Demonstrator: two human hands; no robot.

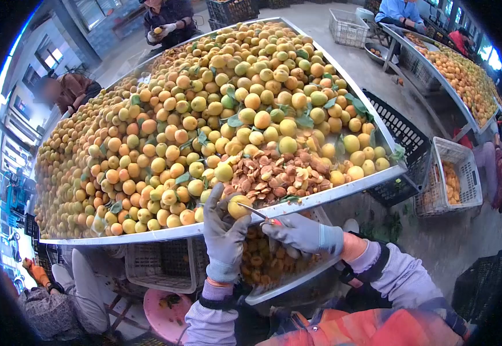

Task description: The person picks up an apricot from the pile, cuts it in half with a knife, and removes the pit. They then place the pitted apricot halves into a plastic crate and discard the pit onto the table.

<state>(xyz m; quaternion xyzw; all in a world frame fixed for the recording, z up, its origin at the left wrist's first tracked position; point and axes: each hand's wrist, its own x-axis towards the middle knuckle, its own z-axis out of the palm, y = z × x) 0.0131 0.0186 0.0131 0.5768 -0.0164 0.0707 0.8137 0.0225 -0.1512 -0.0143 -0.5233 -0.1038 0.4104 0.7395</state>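
My left hand (223, 230), in a grey glove, grips a yellow apricot (238, 206) just above the near rim of the big metal table (147, 235). My right hand (300, 233), also gloved, holds a small knife (257, 214) whose blade points at the apricot. A heap of brown pits (274, 176) lies on the table right behind my hands. Beneath my hands a tray of halved apricots (262, 265) rests on my lap.
The table is piled with yellow and orange apricots (205, 109) and leaves. People sit at its far and left sides. White crates (450, 181) and a black crate (401, 150) stand to the right. Another loaded table (464, 81) is at the far right.
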